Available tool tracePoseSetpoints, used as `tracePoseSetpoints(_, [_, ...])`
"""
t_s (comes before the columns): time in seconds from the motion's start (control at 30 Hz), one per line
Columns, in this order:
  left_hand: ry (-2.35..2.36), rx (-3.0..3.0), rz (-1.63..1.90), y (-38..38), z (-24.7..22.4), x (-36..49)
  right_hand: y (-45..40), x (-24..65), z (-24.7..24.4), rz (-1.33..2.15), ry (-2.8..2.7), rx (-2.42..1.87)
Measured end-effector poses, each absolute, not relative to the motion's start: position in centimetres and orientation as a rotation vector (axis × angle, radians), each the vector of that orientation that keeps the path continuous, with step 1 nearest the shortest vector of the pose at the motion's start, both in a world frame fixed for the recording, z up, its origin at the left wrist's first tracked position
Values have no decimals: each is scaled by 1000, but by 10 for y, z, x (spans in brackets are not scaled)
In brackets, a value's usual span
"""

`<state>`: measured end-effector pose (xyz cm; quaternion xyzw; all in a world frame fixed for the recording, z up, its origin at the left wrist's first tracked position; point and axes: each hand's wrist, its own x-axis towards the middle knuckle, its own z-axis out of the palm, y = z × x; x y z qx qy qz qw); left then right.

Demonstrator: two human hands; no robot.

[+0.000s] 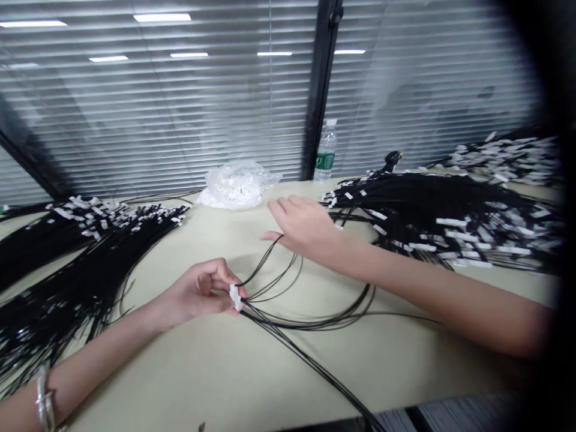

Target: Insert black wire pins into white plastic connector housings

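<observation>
My left hand pinches a small white connector between thumb and fingers, above the table. Several thin black wires run out of the connector to the right, some curving up in loops and others trailing to the table's front edge. Up and to the right is my right hand, its fingers bent and its thumb pointing left. A few of the looped wires reach up to its thumb and pass under the palm, where the hand hides them.
Bundles of black wires with white ends lie at the left and right. At the back stand a clear plastic bag of white pieces and a water bottle, before window blinds. The table's front edge is below.
</observation>
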<state>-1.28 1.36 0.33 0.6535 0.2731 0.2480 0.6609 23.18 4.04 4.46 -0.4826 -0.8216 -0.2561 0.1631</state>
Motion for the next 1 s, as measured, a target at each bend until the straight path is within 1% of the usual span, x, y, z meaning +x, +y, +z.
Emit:
tracePoseSetpoints(0.07, [584, 1514, 543, 14, 4, -14, 54, 243, 49, -413, -2298, -1596])
tracePoseSetpoints(0.1, [577, 1526, 536, 15, 4, -15, 59, 247, 51, -158, -2301, -1664])
tracePoseSetpoints(0.17, [570, 1538, 527, 15, 4, -16, 67, 254, 54, 503, -2320, -1650])
tracePoseSetpoints(0.23, [562, 1533, 527, 15, 3, -16, 69, 254, 55, 1184, -2196, -1452])
tracePoseSetpoints(0.27, [557, 1525, 528, 15, 3, -16, 68, 253, 54, 1452, -2057, -1322])
tracePoseSetpoints(0.3, [553, 1513, 530, 14, 3, -15, 67, 249, 53, 1655, -1875, -1193])
tracePoseSetpoints(0.37, [561, 1486, 531, 14, 2, -15, 64, 240, 48, 1855, -1514, -981])
tracePoseSetpoints(0.47, [586, 1455, 522, 15, 0, -16, 62, 221, 37, 1907, -1222, -830])
tracePoseSetpoints(0.67, [605, 1421, 513, 15, -2, -19, 70, 168, 21, 1822, -1158, -750])
tracePoseSetpoints(0.87, [634, 1434, 523, 14, 1, -19, 75, 117, 21, 1682, -1501, -781])
tracePoseSetpoints(0.93, [635, 1442, 529, 16, 0, -20, 76, 108, 20, 1546, -1685, -816])
tracePoseSetpoints(1.0, [637, 1436, 549, 17, -2, -20, 78, 105, 20, 1326, -1899, -876])
